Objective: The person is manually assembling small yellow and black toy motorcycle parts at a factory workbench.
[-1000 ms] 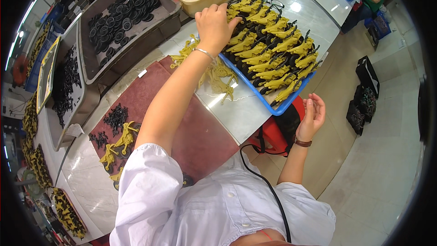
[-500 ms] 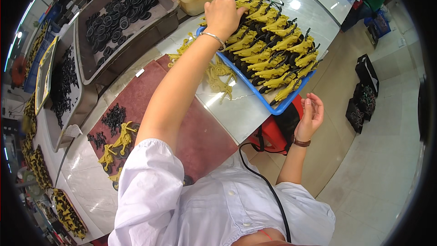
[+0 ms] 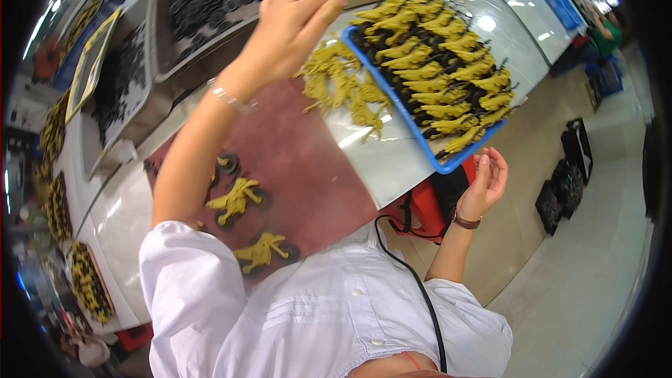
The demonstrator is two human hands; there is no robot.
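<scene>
The yellow plastic toy figures (image 3: 434, 63) lie in rows in a blue tray (image 3: 420, 141) at the far right of the pale worktop (image 3: 381, 164), with a loose heap of yellow parts (image 3: 343, 87) just beside the tray's left edge. We judge these pieces light, stiff and a little fiddly, with thin limbs that could snag on one another, so a pinch across the body looks the safest hold. Our left hand (image 3: 290, 24) is raised above the heap, fingers drawn together toward the thumb in a narrow pinch; we cannot tell whether anything is caught between them. Our right hand (image 3: 486, 178) hangs off the worktop's edge below the tray, palm up, fingers loosely curled and empty. Nearer us, assembled yellow figures on black wheels (image 3: 238, 199) rest on a dark red mat (image 3: 308, 175), and bins of black parts (image 3: 203, 0) stand beyond.
</scene>
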